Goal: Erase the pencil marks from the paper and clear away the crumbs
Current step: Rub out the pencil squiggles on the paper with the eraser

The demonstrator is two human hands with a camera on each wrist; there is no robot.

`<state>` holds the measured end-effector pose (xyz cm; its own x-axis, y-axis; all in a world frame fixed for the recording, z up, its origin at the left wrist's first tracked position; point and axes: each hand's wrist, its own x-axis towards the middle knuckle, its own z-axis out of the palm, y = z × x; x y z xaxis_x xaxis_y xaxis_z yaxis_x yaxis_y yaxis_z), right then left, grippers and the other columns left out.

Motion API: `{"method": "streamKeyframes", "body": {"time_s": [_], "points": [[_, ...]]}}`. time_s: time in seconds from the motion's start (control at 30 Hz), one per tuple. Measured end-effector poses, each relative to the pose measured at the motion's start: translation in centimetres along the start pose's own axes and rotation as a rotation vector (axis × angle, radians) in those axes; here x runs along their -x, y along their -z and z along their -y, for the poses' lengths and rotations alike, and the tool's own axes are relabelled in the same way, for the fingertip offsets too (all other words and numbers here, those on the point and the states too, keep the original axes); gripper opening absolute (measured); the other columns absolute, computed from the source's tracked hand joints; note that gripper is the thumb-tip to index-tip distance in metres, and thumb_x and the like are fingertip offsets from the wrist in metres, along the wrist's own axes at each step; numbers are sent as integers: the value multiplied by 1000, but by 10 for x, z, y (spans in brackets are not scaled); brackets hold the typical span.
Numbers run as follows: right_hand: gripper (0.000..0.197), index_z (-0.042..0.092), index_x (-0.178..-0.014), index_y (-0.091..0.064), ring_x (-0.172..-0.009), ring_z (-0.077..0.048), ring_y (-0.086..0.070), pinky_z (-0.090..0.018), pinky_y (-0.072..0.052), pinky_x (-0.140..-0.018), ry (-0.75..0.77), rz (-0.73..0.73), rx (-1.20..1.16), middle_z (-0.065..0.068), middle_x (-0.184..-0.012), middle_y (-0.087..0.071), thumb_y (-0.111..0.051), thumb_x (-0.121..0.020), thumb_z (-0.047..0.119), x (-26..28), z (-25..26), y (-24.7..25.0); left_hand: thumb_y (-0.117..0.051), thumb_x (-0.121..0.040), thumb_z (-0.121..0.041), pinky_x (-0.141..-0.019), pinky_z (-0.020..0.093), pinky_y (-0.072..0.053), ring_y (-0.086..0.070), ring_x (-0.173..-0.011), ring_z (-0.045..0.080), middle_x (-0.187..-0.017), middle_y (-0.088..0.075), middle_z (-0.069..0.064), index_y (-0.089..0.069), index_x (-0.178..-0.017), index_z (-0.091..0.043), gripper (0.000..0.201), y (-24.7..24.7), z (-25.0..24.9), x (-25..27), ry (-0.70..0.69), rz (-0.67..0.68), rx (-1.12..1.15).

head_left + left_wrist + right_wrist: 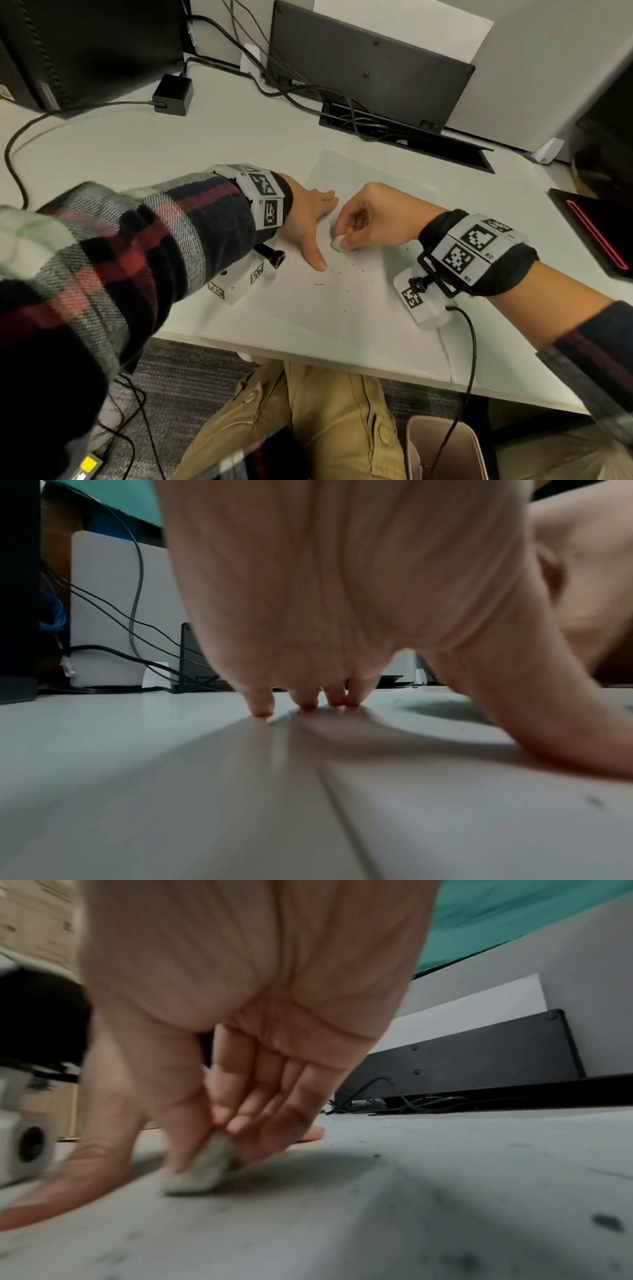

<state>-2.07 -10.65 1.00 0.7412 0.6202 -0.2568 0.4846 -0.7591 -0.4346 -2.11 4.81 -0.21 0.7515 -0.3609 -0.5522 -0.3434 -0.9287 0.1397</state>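
Observation:
A white sheet of paper (356, 291) lies on the desk in the head view, sprinkled with dark eraser crumbs (346, 291). My right hand (363, 219) pinches a small grey-white eraser (337, 243) between thumb and fingers, its bottom against the paper; the right wrist view shows the eraser (202, 1172) pressed to the sheet under the right hand (212, 1123). My left hand (313, 226) lies flat with straight fingers on the paper's left part, thumb spread toward the eraser. In the left wrist view its fingertips (308, 704) press the surface near the paper (479, 818).
A black power adapter (173, 94) and cables (308, 92) lie at the back of the desk. A black device (366, 65) leans against the wall above a cable slot (407, 137). A black tablet with a red line (596, 233) sits at right. A bin (445, 448) stands below the desk edge.

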Motion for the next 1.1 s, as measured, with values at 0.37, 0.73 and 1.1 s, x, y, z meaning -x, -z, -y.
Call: {"method": "streamKeyframes", "body": {"time_s": [0.37,0.73,1.1], "points": [[14,10,-90,-73,-64,0,-58,-7,-47,-66,-15,-15,30,3,-80,-70,-73,-77,14,1,-1,-1,-68,-72,-57,-116,36,-4,10,-144,13,-156,20,-5,17,-148,-19,120,0,-3,1,17,6,-37],[12,12,-90,-72,-65,3,-56,-5,-42,-64,-38,-48,121,15,-72,-62,-72,-79,17,-2,-1,1,-68,-72,-57,-116,38,-6,10,-145,15,-156,19,-5,16,-148,-20,119,2,-5,1,18,9,-54],[10,11,-88,-72,-57,18,-51,0,-38,-56,-50,-98,125,20,-65,-57,-72,-79,15,7,-12,6,-65,-71,-61,-117,38,-5,11,-144,15,-155,22,-5,19,-147,-18,121,2,-6,-1,39,24,-89]]}}
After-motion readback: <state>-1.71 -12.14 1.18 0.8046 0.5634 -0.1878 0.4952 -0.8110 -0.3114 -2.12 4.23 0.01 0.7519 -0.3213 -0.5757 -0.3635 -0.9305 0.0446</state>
